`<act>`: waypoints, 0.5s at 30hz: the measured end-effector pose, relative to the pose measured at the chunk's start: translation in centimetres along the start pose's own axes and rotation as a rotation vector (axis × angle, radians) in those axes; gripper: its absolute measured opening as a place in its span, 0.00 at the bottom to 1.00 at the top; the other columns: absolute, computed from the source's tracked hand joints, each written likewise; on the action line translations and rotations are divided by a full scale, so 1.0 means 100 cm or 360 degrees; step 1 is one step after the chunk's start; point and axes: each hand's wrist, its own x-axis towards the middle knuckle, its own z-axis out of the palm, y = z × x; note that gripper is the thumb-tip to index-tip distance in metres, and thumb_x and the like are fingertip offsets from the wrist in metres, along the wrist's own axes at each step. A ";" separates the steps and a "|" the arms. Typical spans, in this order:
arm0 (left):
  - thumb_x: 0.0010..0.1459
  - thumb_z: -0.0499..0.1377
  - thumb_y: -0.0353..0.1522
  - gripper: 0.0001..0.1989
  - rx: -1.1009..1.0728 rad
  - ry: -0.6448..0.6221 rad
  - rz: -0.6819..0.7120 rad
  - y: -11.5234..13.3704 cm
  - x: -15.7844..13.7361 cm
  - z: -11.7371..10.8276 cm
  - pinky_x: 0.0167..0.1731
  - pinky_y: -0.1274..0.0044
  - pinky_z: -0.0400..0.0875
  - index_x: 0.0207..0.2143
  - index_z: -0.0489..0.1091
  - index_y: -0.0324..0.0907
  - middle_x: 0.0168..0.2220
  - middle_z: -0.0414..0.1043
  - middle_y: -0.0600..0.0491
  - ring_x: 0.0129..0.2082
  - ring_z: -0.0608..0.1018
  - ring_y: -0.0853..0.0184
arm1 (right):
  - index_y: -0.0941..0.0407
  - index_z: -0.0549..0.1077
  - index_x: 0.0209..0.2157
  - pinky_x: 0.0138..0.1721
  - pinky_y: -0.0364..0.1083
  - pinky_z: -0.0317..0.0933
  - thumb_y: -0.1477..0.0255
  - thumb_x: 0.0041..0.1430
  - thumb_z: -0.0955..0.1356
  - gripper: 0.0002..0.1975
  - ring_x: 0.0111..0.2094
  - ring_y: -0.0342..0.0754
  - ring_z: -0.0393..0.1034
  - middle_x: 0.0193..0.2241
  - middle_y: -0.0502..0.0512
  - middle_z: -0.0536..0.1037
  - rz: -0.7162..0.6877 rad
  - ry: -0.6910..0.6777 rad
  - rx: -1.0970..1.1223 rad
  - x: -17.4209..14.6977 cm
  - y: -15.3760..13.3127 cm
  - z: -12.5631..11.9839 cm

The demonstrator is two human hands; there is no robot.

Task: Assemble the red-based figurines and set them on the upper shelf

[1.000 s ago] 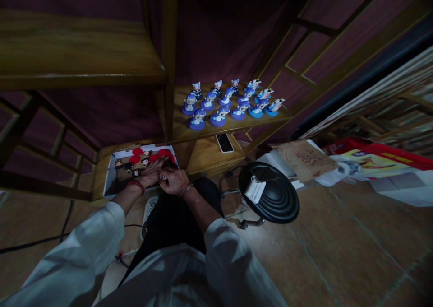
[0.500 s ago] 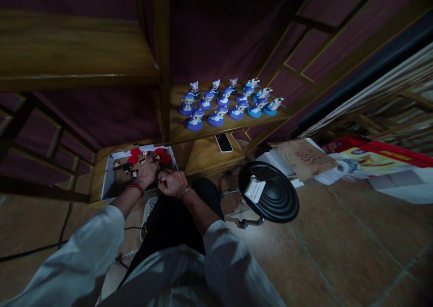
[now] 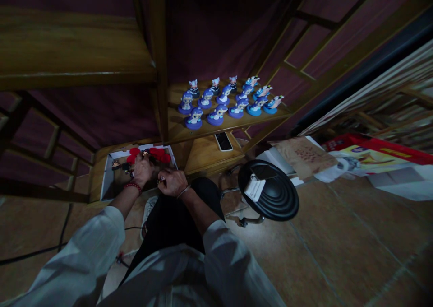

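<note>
Left: small figures (image 3: 116,165) in box (image 3: 104,180); right: figurines (image 3: 223,95) on shelf (image 3: 176,132), phone (image 3: 223,141) on ledge (image 3: 204,155) below, stool (image 3: 279,194) in front

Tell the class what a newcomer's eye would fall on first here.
Probably the blue and purple figurines, grouped on the wooden shelf near the centre. Next, perhaps, the red pieces in the shallow box lower left, where the left hand reaches. The round black stool stands right of centre.

Box (image 3: 104,179) leaves room front-left — red pieces (image 3: 161,155) crowd its back
</note>
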 end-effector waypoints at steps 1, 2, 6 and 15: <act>0.53 0.49 0.27 0.22 -0.0007 0.0011 -0.0026 0.000 0.000 -0.001 0.51 0.67 0.61 0.51 0.65 0.35 0.52 0.63 0.41 0.52 0.65 0.54 | 0.53 0.71 0.36 0.38 0.42 0.61 0.68 0.50 0.63 0.11 0.39 0.46 0.71 0.37 0.50 0.76 0.0006 0.0004 -0.0003 0.000 0.000 0.000; 0.53 0.50 0.28 0.22 -0.0014 0.0023 -0.0053 -0.001 0.001 -0.001 0.52 0.67 0.61 0.52 0.65 0.35 0.52 0.62 0.40 0.53 0.65 0.54 | 0.52 0.71 0.36 0.37 0.42 0.61 0.67 0.50 0.63 0.11 0.39 0.46 0.71 0.37 0.50 0.76 0.0011 0.0006 -0.0006 0.001 0.000 0.000; 0.54 0.50 0.29 0.22 -0.0042 0.0055 -0.0154 -0.004 0.002 -0.002 0.52 0.68 0.61 0.53 0.65 0.37 0.54 0.61 0.40 0.53 0.66 0.55 | 0.52 0.71 0.36 0.35 0.43 0.61 0.67 0.51 0.63 0.10 0.38 0.47 0.71 0.36 0.50 0.76 0.0011 -0.0001 -0.0023 0.002 0.001 0.000; 0.54 0.49 0.27 0.22 -0.0047 -0.0186 -0.0273 -0.020 0.009 -0.016 0.41 0.71 0.68 0.50 0.68 0.40 0.45 0.73 0.43 0.42 0.75 0.57 | 0.51 0.72 0.36 0.37 0.42 0.61 0.67 0.52 0.64 0.10 0.39 0.46 0.72 0.37 0.48 0.78 0.0069 -0.0041 -0.0006 0.004 -0.001 -0.003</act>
